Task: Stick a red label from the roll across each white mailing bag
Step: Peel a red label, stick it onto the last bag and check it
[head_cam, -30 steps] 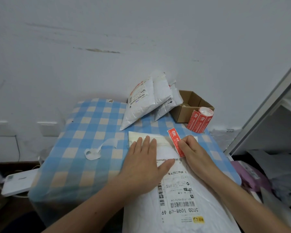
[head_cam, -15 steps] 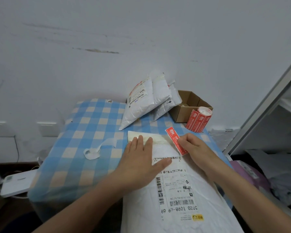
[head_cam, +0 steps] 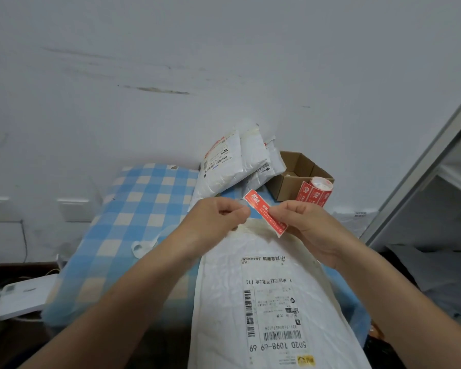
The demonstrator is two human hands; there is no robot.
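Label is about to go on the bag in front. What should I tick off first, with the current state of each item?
1. Narrow red paper label in hand: ok, the right hand pinches its lower end.
2. Left hand grip on the label: cannot tell; its curled fingertips meet the label's edge.
3. Backing peeled off: cannot tell.
4. Large white plastic mailing bag lying flat in front: ok, printed side up on the blue checked cloth.
5. Label touching the bag: not ok, it is held above the bag's far end.
6. Bag held down: not ok, neither hand rests on it.
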